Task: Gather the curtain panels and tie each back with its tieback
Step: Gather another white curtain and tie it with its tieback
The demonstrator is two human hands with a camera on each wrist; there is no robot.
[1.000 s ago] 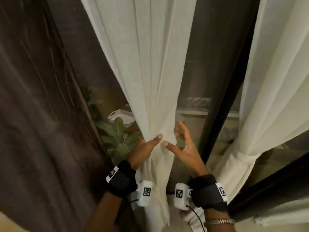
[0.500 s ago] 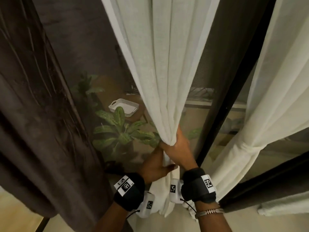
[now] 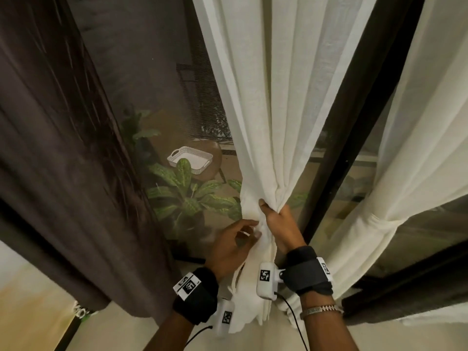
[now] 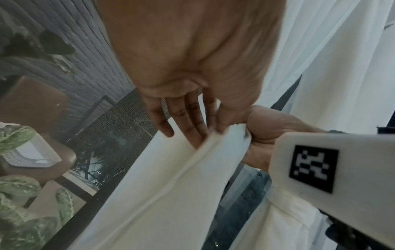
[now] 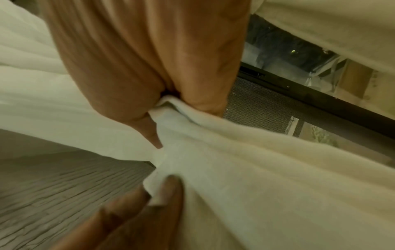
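Curtain (image 3: 273, 117) hangs mid-window, cream, its folds drawn to a narrow neck under your right hand (image 3: 281, 224). That grip is closed round the bunched cloth, thumb up on the near side; the right wrist view shows fabric squeezed out between thumb and palm. Your left hand (image 3: 231, 245) sits just below and left of it, fingers loosely curved, tips touching the curtain's left edge; the left wrist view shows those fingers (image 4: 188, 121) lying fairly straight against a fold, not clamped on it. Below the neck the cloth falls slack between your two wrists, hem ragged near the floor.

Right of you, a second curtain (image 3: 417, 153) is already cinched by its tieback (image 3: 379, 220), well apart from your hands, with the dark window frame (image 3: 336, 138) running between the two panels. You cannot tell from these views where the tieback for the held curtain is.

Left side: a dark drape (image 3: 58, 148) hangs near your left forearm. Between drape and curtain the glass is open to view, with a plant (image 3: 187, 198) and a white basket (image 3: 190, 159) beyond it.
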